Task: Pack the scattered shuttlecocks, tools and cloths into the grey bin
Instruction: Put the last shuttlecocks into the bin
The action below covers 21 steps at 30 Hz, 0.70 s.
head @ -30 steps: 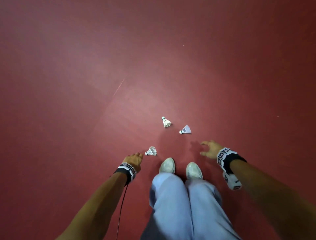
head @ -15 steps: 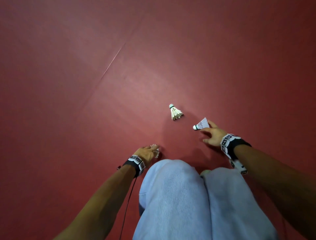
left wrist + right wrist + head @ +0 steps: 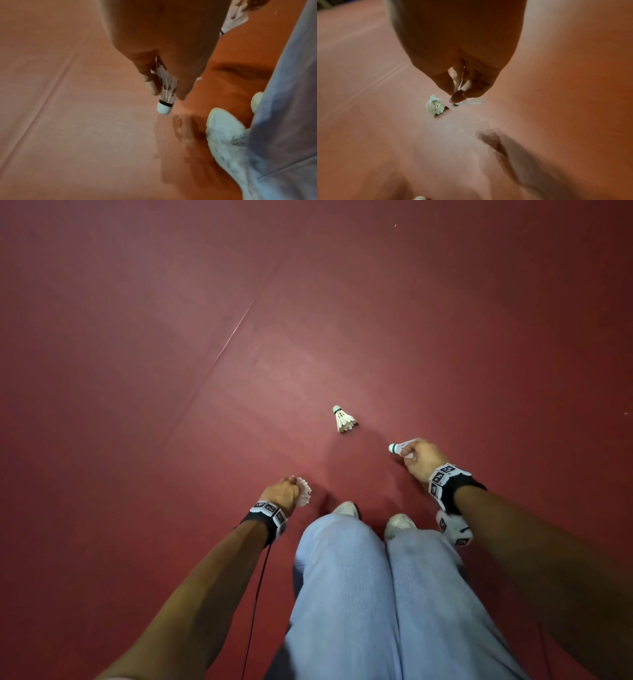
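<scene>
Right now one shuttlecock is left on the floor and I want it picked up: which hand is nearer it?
Right. The right hand is just right of the floor shuttlecock; the left hand is farther, back and left.

Dim, warm light falls on the dark red matte floor (image 3: 171, 371), brightest ahead of me; soft shadows pool near my feet. Both wrist views are blurred.

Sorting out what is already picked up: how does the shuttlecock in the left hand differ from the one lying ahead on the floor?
The shuttlecock in the left hand is gripped round its feathers by the left hand, cork pointing down; the shuttlecock on the floor lies loose, on its side, touched by nothing. The held one is half hidden by fingers; the floor one shows whole. Both are white, feathered, with a dark band at the cork.
</scene>
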Tool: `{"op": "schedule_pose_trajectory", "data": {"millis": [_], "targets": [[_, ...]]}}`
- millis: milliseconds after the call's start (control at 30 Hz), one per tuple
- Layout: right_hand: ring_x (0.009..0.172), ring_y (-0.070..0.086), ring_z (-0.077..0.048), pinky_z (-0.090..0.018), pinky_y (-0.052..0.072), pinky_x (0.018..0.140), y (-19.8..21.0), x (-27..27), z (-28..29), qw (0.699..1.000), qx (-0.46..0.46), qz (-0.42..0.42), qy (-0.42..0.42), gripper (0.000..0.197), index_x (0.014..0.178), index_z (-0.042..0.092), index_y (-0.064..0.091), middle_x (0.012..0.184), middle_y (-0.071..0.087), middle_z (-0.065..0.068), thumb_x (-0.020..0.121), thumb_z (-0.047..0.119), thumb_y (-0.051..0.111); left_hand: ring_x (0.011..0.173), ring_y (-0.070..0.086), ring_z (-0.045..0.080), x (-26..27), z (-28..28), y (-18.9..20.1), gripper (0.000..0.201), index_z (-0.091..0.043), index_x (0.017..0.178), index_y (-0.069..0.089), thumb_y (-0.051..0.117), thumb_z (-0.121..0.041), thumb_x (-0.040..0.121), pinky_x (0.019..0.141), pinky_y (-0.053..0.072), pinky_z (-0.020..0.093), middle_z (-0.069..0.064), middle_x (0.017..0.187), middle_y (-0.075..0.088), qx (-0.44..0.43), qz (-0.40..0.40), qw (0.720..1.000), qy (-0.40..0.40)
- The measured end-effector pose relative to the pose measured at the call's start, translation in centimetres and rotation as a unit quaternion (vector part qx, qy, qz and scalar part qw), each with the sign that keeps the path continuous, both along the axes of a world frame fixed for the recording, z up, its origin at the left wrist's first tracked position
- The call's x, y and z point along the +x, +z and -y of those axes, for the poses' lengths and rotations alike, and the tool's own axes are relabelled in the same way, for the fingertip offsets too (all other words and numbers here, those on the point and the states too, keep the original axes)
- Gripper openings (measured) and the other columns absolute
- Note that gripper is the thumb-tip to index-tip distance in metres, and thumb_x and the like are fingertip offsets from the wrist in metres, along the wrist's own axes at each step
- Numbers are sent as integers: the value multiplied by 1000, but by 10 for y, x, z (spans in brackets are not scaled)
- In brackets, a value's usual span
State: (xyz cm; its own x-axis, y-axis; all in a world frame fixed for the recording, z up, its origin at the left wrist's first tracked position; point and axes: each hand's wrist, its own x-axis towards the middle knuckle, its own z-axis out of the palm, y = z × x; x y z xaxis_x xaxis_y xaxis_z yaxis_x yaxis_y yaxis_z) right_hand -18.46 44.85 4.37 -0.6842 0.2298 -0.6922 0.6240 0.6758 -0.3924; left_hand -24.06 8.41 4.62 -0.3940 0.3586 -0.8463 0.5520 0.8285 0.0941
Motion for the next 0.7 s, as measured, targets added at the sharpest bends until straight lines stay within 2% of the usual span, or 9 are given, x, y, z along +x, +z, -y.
{"op": "schedule_pose_trajectory", "data": {"millis": [100,167,233,300,367,433,500,600,700], "targets": [[98,70,-27,-24,49,83,87,7,5,994,-9,-20,-110,21,73,28,67,113,74,-4,84,12,76,133,51,27,-2,-6,84,35,-11,136,60,50,-17,103,102,52,43,8,147,50,18,-30,999,32],[92,70,-30,-26,48,76,149,9,8,984,-10,-42,-172,16,89,23,71,101,76,-9,82,12,80,125,55,32,-4,-12,147,29,-8,125,66,52,-19,101,95,55,48,10,140,49,36,-40,997,51],[85,68,-29,-30,50,76,210,9,12,976,-35,-47,-211,48,127,23,62,87,70,-7,84,8,79,117,59,33,-6,-19,211,23,-10,112,70,56,-22,99,86,58,48,9,136,46,83,-74,991,80],[89,65,-23,-32,53,83,269,7,15,964,-71,-35,-255,78,154,22,40,91,67,-1,87,5,76,116,62,33,-7,-26,272,20,-13,108,72,58,-24,97,84,59,47,8,147,44,134,-104,977,128],[95,67,-22,-34,57,91,326,4,17,939,-126,-25,-321,67,150,12,49,113,72,-9,89,3,74,117,63,33,-11,-36,328,19,-14,101,74,58,-26,97,88,59,46,10,155,41,184,-127,958,179],[75,66,-17,-28,60,72,386,-2,18,915,-161,-30,-368,42,132,6,66,98,75,-10,91,2,71,126,59,29,-15,-47,380,24,-19,82,67,53,-34,93,94,57,43,15,149,48,223,-141,938,226],[59,59,-12,-18,53,54,445,-4,23,893,-210,-70,-391,30,122,1,70,84,73,-9,92,0,68,139,48,23,-13,-62,436,20,-24,71,54,51,-36,87,99,54,41,15,138,57,244,-135,924,261],[60,60,-9,-17,53,57,528,-9,31,859,-278,-125,-411,32,118,1,72,87,73,-12,87,-1,75,127,56,23,-6,-83,518,17,-8,87,65,65,-25,87,98,51,36,10,142,52,277,-144,892,326],[71,66,-8,-20,55,67,594,-13,49,860,-294,-160,-385,46,115,10,70,94,75,-4,73,5,89,115,59,25,5,-85,588,25,-5,95,67,66,-26,84,97,48,30,8,141,49,311,-174,843,403]]}}
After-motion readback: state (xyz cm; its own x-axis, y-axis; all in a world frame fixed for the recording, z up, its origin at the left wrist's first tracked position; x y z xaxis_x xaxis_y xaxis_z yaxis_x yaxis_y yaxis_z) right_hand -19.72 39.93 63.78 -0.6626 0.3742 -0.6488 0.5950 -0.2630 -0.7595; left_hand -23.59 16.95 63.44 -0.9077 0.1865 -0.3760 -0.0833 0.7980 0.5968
